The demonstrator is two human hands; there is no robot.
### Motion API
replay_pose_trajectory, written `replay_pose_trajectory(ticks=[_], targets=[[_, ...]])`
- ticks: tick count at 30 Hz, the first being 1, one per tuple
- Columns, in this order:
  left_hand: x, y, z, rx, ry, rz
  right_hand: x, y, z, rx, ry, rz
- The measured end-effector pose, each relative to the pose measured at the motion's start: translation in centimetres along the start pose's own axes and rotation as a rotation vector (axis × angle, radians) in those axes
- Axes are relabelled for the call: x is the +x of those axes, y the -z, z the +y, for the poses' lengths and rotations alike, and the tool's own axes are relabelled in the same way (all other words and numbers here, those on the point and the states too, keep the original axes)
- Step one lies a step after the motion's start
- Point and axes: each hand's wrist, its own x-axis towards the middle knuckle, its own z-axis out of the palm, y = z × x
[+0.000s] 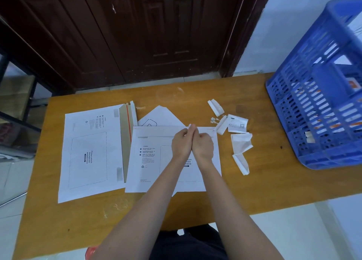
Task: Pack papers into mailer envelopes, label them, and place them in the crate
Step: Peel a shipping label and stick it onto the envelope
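A white mailer envelope (148, 162) lies flat in the middle of the wooden table (254, 181), its flap edge at the far side. My left hand (181, 144) and my right hand (203, 144) sit side by side on its upper part, fingertips meeting at the flap edge and pinching a small white strip there. A sheet of white paper (158, 116) pokes out from behind the envelope. A second mailer (90, 152) lies to the left, turned sideways, with its flap open and a red strip showing. The blue crate (321, 107) stands at the right, holding packed mailers.
Torn white backing strips and a small printed label (238, 123) are scattered right of the envelope. A dark wooden door stands behind the table. A black metal shelf frame (17, 103) is at the far left. The table's front edge is near my body.
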Motion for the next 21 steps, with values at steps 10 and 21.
replay_pose_trajectory(ticks=[10, 21], targets=[[0.6, 0.3, -1.5, -0.005, 0.066, 0.11, -0.1, 0.5, 0.4, 0.081, -0.01, 0.036], [1.0, 2.6, -2.7, -0.091, 0.243, 0.077, -0.4, 0.4, 2.2, -0.153, 0.024, 0.105]])
